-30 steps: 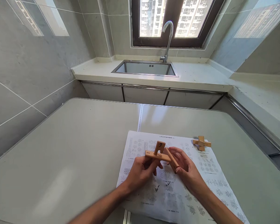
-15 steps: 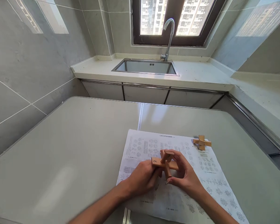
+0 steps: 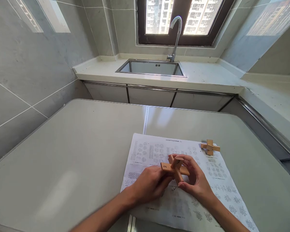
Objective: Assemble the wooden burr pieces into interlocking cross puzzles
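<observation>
Both hands hold a wooden burr puzzle [image 3: 175,167] made of numbered interlocked sticks, just above a printed instruction sheet [image 3: 159,149]. My left hand [image 3: 151,183] grips the horizontal stick marked 2 from the left. My right hand [image 3: 195,180] curls around the crossing sticks from the right, fingertips on the lower end. A second, smaller assembled wooden cross puzzle [image 3: 209,147] lies on the sheet's far right corner, apart from both hands.
The sheet lies on a grey table [image 3: 74,154] with a seam down its middle. Beyond it runs a white counter [image 3: 203,77] with a steel sink [image 3: 151,67] and a tap [image 3: 175,35] under a window. Tiled wall stands at left.
A stick held apart in my right hand a second ago is now crossed into the piece in my left hand. Both hands have dropped lower and closed together around the puzzle.
</observation>
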`<state>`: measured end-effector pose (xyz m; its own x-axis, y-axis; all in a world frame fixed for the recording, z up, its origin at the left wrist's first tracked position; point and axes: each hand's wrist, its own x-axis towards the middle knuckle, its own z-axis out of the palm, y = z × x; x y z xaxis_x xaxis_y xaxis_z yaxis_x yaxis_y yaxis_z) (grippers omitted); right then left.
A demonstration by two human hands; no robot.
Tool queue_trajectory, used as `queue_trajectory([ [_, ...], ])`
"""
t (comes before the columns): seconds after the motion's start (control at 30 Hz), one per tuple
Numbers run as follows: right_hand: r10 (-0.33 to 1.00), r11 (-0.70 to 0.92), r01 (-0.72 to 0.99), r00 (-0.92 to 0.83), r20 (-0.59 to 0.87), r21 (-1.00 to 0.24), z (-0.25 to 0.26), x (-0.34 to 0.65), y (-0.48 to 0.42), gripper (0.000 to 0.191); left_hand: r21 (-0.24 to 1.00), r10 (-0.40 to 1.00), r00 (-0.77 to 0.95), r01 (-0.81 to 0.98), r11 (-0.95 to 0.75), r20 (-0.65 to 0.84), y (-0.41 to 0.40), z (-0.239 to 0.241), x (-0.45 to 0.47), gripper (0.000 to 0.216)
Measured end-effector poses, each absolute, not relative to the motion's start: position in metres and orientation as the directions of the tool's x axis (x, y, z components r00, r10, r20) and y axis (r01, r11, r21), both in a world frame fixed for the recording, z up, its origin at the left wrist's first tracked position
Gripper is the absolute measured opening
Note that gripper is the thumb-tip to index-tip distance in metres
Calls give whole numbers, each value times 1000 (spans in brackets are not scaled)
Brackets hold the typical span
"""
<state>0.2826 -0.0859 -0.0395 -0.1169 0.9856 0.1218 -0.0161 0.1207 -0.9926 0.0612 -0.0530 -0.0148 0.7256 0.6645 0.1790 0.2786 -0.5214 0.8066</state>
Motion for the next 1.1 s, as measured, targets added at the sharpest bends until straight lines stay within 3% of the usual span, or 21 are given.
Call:
queue_trajectory([
  [0.17, 990, 133, 62, 44, 136, -989, -39, 295, -78, 72, 756, 695, 695, 353, -552, 183, -56, -24, 61, 17],
  [0.27, 943, 167, 338, 220, 250, -926, -35, 305, -69, 68, 720, 654, 728, 340, -605, 206, -56, -30, 61, 18],
  [0.33, 884, 159, 562, 285, 371, -812, -32, 310, -64, 69, 706, 637, 741, 334, -625, 214, -56, -33, 61, 18],
  [0.43, 831, 108, 705, 323, 452, -701, -29, 317, -61, 71, 706, 636, 742, 333, -625, 214, -56, -35, 61, 17],
  [0.77, 882, -117, 776, 367, 294, -620, -30, 327, -58, 75, 723, 639, 740, 323, -611, 209, -55, -33, 61, 17],
  [1.1, 869, -89, 760, 375, 323, -644, -35, 332, -55, 72, 718, 634, 745, 325, -616, 206, -55, -33, 61, 17],
])
